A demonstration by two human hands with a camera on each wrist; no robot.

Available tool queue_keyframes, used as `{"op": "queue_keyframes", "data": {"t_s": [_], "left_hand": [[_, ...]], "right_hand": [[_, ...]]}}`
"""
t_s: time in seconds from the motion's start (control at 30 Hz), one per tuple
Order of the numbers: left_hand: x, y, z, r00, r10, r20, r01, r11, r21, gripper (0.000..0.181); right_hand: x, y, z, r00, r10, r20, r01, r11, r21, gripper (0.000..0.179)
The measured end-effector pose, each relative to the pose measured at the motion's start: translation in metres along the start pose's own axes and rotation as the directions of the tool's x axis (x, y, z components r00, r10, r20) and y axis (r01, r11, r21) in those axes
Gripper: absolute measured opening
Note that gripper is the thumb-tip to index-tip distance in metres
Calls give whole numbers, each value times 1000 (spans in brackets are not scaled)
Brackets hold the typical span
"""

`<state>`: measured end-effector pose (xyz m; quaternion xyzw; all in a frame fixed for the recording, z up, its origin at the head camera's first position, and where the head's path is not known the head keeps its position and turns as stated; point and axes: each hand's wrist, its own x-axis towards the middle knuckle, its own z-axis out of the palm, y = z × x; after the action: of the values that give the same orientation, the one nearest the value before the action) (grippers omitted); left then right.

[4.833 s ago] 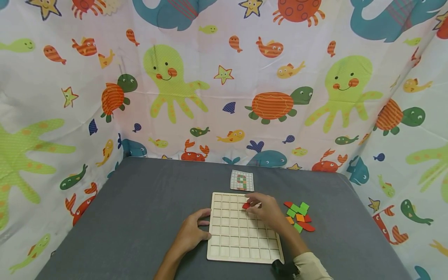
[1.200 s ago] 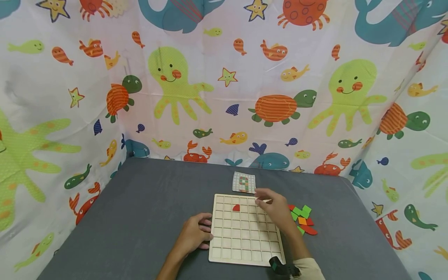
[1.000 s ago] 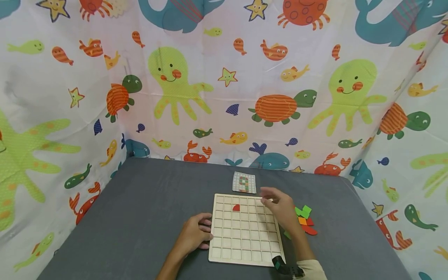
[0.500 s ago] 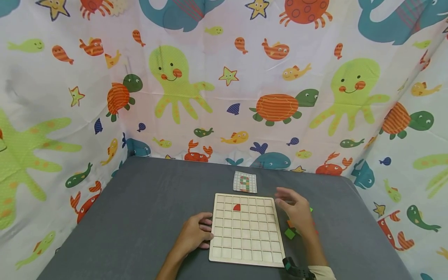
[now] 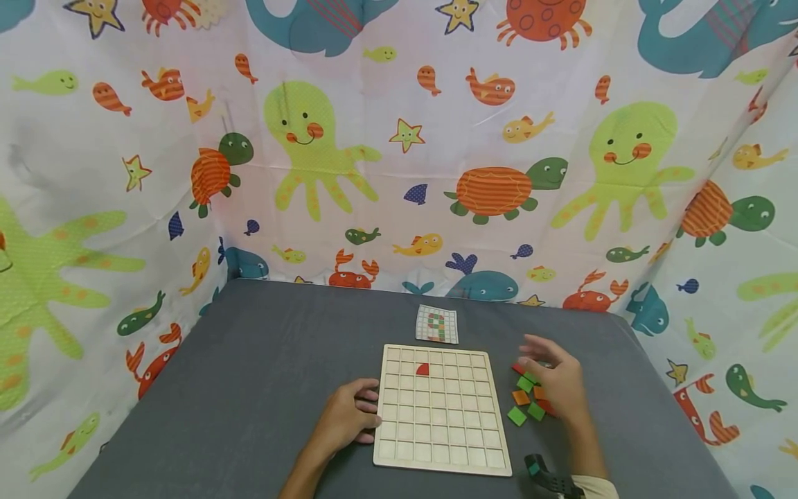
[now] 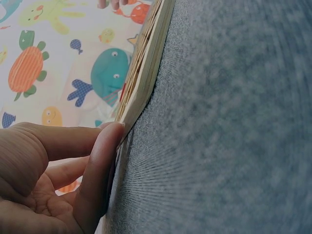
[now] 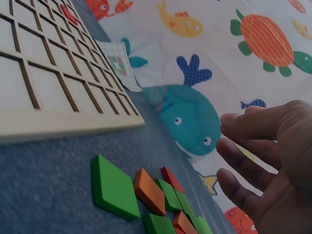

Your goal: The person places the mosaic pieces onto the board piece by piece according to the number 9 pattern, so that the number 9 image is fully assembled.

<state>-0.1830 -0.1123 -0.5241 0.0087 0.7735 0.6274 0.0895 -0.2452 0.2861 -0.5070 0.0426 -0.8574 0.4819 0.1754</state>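
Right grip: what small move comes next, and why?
The right grip should perhaps pinch one of the loose green, orange and red tiles: it hovers empty above them, the pale wooden grid board holds only one red quarter-circle, and the white gridded card shows several coloured cells.

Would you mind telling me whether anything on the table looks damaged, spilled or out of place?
Nothing stands out. The wooden board looks whole, the red piece sits in its grid, and the pattern card lies behind it. The loose pieces are jumbled beside the board, near the right hand, which seems ordinary.
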Motion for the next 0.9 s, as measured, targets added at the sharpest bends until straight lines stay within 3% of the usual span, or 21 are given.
{"op": "queue_keyframes", "data": {"t_s": [0.47,0.9], "left_hand": [[-1,1,1,1000,13,11,-12,1000,-18,69],[-1,0,0,1000,11,7,-11,1000,-2,67]], "right_hand": [[-7,20,-27,994,106,8,-105,991,-86,52],[-8,31,-39,969,233,84,-214,959,-184,57]]}}
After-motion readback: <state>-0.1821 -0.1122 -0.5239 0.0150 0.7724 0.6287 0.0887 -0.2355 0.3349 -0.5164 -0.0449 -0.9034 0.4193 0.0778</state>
